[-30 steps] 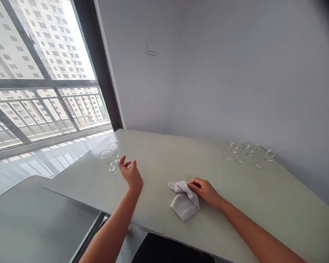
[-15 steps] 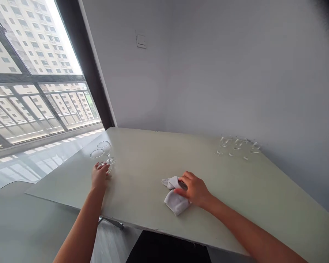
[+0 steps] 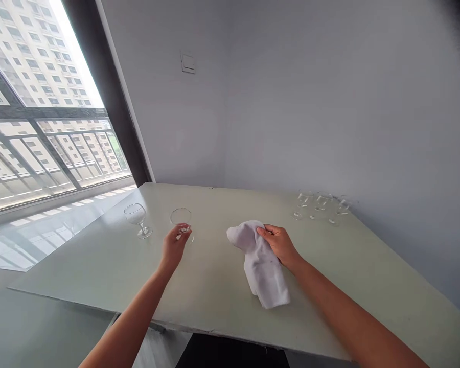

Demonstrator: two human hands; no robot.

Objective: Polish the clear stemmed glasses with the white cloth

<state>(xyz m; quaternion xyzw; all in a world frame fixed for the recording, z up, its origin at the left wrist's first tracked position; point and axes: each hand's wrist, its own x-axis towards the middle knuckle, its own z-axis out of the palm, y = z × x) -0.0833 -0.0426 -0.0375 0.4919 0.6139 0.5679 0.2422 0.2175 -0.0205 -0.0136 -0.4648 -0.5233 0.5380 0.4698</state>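
Window [image 3: 42,117]: far left of the table, beyond its left edge; bright, with a dark frame post running down toward the table's back left corner.
Standing glass [image 3: 137,219]: upright on the table near the left edge, stem and foot on the surface; apart from the held glass, so nothing to knock while lifting beside it.
Held glass [image 3: 181,220]: just right of the standing glass, over the table's left half; upright, bowl showing above the fingers, raised off the surface or barely on it, hard to tell which.
Left hand [image 3: 174,248]: closed round the lower part of the held glass, fingers wrapped at the stem and bowl base; grip from below and behind, likely to leave the rim and bowl open.
Open room, middle: bare table top between the held glass and the cloth, and a wide bare strip toward the front edge; free space for bringing both together.
Cloth [image 3: 262,263]: white, right of the held glass at the table's middle; top end lifted and bunched, the rest draping down onto the surface toward the front edge.
Right hand [image 3: 278,243]: pinching the upper fold of the cloth, thumb and fingers closed on it; held by one end, so the fabric hangs loose.
Cluster of glasses [image 3: 322,204]: far right back of the table, close to the wall; well apart from both hands.
Table [image 3: 214,291]: front edge near the body, right side running along the wall.
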